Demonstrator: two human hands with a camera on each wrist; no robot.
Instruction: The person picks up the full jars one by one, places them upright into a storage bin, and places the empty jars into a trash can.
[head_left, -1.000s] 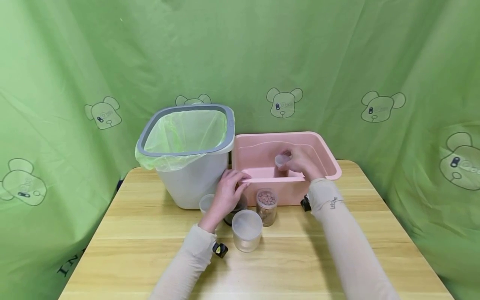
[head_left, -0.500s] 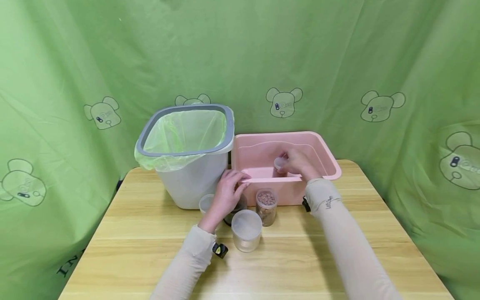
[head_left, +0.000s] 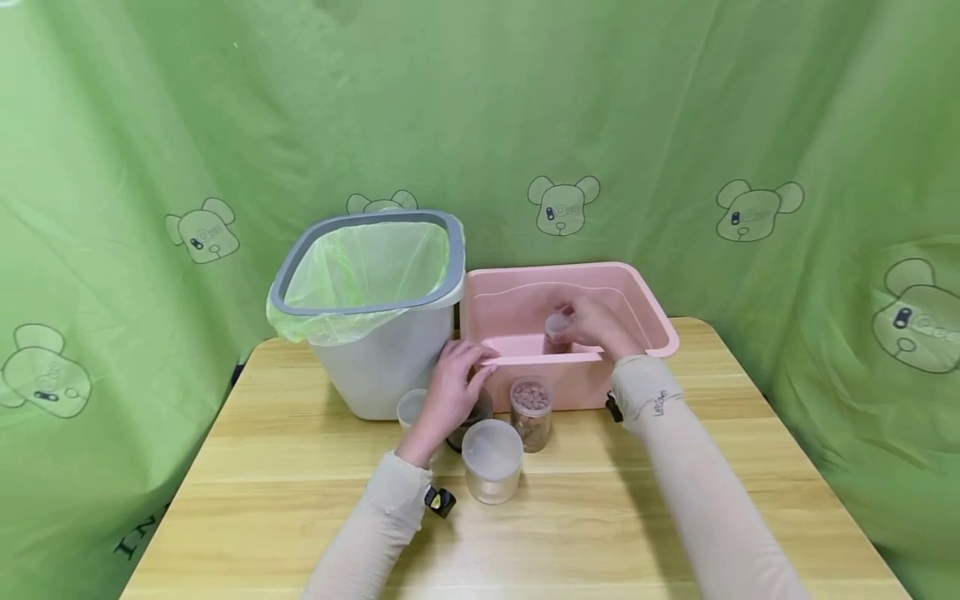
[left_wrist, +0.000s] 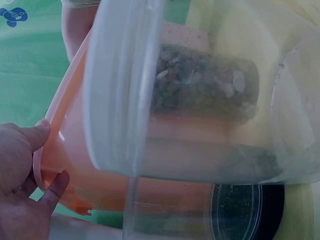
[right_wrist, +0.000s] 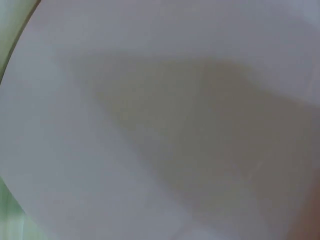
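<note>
At the smooth pink tub (head_left: 577, 387), left hand (head_left: 452, 385) pinches the rim (head_left: 534, 361), right hand (head_left: 594, 323) a cylindrical jar (head_left: 556, 333).

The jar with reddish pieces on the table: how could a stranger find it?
On the table, find the pink tub. The jar stands before its near wall, behind and right of a wider jar. Small reddish pieces at its top set it apart.

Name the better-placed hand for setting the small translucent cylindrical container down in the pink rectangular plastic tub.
Probably right: the right hand grips the container inside the tub; the left hand holds the tub's rim.
</note>
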